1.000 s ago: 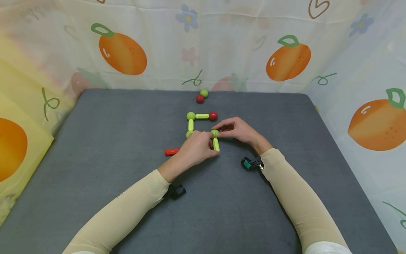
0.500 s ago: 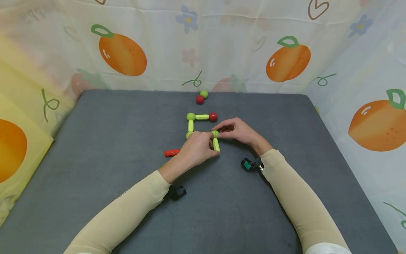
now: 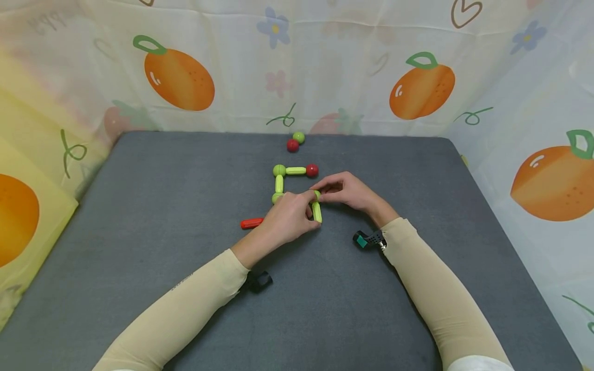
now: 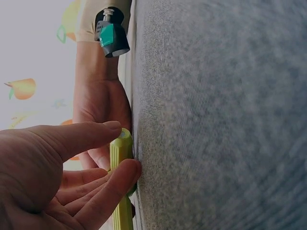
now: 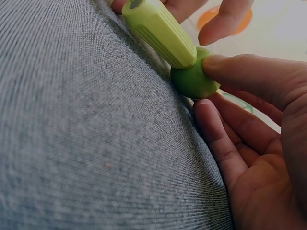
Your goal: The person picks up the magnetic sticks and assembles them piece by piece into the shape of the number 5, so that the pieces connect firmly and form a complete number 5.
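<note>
My left hand (image 3: 289, 214) holds a yellow-green ridged rod (image 3: 317, 212) of a ball-and-rod building set. Its thumb lies at the rod's near end (image 4: 123, 136), with another finger alongside. The rod's other end meets a green ball (image 5: 194, 79), which my right hand (image 3: 345, 190) pinches between thumb and fingers, low over the cloth. Behind my left hand, a joined shape runs from a partly covered green ball (image 3: 277, 198) up a rod (image 3: 279, 183) to a second green ball (image 3: 279, 170). From there another rod (image 3: 295, 170) leads right to a red ball (image 3: 312, 170).
A red rod (image 3: 251, 223) lies left of my left hand, its right end hidden by that hand. Farther back, a loose red ball (image 3: 292, 145) and a green ball (image 3: 298, 137) sit together on the grey tabletop (image 3: 185, 170). Printed curtains (image 3: 325, 67) border the table.
The held rod and its green ball have shifted very slightly right, and my left fingertips cover more of that ball. All else stays in place.
</note>
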Demonstrator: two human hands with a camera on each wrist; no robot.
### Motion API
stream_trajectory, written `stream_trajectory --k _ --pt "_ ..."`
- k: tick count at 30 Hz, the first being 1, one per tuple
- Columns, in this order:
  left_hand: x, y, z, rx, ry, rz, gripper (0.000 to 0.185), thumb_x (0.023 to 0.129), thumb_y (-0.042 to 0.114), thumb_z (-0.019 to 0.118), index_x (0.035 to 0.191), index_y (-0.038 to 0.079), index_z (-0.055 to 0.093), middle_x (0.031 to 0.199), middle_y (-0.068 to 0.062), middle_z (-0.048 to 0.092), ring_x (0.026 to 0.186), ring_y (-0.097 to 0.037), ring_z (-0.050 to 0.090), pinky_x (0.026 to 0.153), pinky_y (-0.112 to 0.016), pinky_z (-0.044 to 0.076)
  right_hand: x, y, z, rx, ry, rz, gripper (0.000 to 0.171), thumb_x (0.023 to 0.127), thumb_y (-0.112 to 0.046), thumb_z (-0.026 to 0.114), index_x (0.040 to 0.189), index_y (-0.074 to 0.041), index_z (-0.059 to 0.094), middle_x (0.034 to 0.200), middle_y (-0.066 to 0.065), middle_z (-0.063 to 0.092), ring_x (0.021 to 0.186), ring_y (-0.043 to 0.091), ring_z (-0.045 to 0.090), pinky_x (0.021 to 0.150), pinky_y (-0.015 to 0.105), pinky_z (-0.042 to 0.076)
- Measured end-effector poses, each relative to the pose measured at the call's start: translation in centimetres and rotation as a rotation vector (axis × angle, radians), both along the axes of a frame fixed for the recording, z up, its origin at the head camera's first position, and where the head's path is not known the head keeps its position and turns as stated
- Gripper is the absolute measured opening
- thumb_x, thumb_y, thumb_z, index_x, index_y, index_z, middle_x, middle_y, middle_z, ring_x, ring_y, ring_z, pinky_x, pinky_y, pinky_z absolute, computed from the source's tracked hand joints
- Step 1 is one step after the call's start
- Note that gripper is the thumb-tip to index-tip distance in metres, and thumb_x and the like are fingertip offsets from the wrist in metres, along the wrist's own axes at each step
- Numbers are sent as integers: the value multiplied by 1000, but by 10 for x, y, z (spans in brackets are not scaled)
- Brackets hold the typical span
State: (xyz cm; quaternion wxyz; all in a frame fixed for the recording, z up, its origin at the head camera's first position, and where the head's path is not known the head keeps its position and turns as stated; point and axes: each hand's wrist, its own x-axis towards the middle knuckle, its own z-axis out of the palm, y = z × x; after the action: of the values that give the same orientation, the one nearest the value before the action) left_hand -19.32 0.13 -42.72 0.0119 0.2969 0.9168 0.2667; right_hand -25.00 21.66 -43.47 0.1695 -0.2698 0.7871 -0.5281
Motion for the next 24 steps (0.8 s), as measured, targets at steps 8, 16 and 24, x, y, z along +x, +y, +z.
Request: stream_trajectory --k 8,16,24 --pt "-15 -21 18 10 4 8 20 86 23 83 101 11 77 83 4 72 74 -10 63 72 -34 51 -1 0 -1 -16 -13 6 27 94 -1 72 120 3 73 115 18 72 105 37 66 87 32 53" --pt "-42 -65 24 -109 -41 152 11 90 20 79 99 13 79 87 -1 69 82 -22 62 77 -42 50 -10 4 -21 15 6 -4 28 94 -5 74 122 -2 74 115 12 73 104 31 67 84 30 53" --pt "-48 -68 22 -95 -115 119 11 88 26 82 94 17 78 86 2 69 81 -20 62 75 -39 49 -14 7 -25 26 27 -9 28 93 -14 77 121 -11 76 114 7 74 103 26 67 85 32 53"
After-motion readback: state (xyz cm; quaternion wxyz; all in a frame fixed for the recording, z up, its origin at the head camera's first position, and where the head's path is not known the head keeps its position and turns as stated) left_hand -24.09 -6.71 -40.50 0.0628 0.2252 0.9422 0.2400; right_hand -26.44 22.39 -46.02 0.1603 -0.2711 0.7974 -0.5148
